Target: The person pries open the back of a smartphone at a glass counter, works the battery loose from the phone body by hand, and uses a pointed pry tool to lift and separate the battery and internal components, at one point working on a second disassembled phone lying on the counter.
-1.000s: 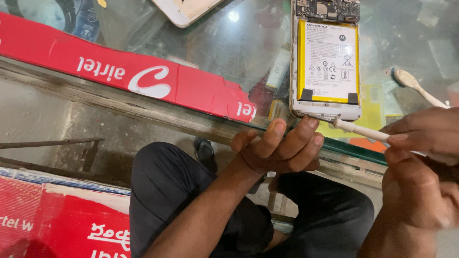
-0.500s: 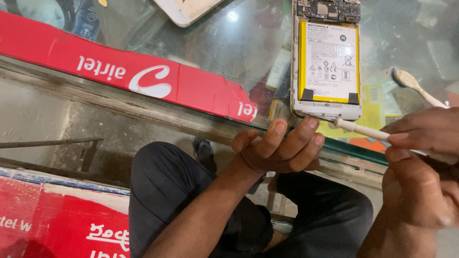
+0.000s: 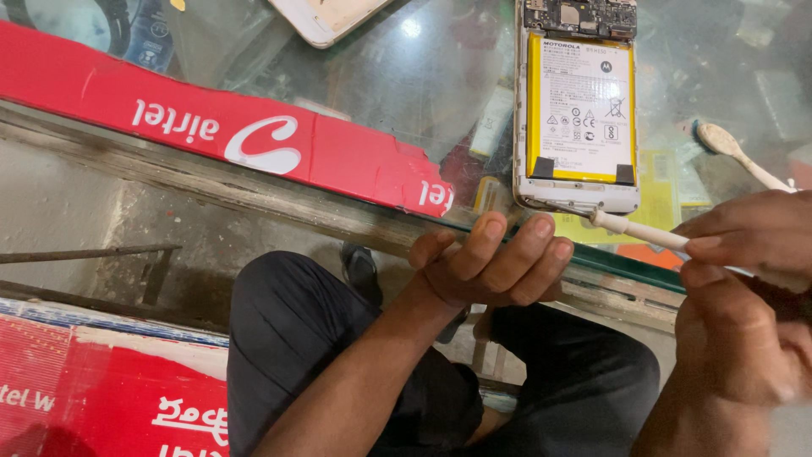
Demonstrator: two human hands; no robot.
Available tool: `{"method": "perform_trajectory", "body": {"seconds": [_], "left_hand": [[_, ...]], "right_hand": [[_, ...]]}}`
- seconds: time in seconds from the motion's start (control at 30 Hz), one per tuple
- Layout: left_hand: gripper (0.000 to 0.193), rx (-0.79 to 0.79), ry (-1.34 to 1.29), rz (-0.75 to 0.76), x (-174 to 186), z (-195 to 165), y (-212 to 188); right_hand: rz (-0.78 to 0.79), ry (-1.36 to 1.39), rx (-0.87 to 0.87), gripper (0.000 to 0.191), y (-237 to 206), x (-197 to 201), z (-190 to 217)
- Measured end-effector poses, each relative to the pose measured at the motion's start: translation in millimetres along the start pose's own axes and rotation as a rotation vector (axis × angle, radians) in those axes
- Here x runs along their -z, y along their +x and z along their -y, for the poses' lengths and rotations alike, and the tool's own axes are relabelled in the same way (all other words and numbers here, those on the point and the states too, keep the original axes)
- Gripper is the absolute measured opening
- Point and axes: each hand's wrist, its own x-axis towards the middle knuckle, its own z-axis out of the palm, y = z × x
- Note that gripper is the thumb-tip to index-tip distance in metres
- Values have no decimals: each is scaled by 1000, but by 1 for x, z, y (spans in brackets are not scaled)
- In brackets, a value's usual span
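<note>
Glass counter (image 3: 406, 76) | left hand (image 3: 495, 267) curled, empty | right hand (image 3: 744, 279) grips white tool (image 3: 643, 231), half cut off

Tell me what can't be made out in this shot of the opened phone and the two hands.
All in the head view:
- Right hand: cut off by the right edge; its grip on the white tool is partly hidden by its own fingers.
- Opened phone: top cut off by the upper edge.
- Tool tip against the phone's bottom edge: too small to tell.
- Left hand: palm hidden by its curled fingers at the glass counter edge.
</note>
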Motion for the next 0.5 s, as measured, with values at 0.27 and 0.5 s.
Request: {"method": "perform_trajectory", "body": {"seconds": [0.27, 0.5], "left_hand": [[43, 107, -134, 74, 21, -6, -3], [47, 226, -212, 48, 24, -10, 6]], "right_hand": [[-11, -4, 6, 13, 3, -3, 2], [-15, 2, 8, 12, 6, -5, 4]]}}
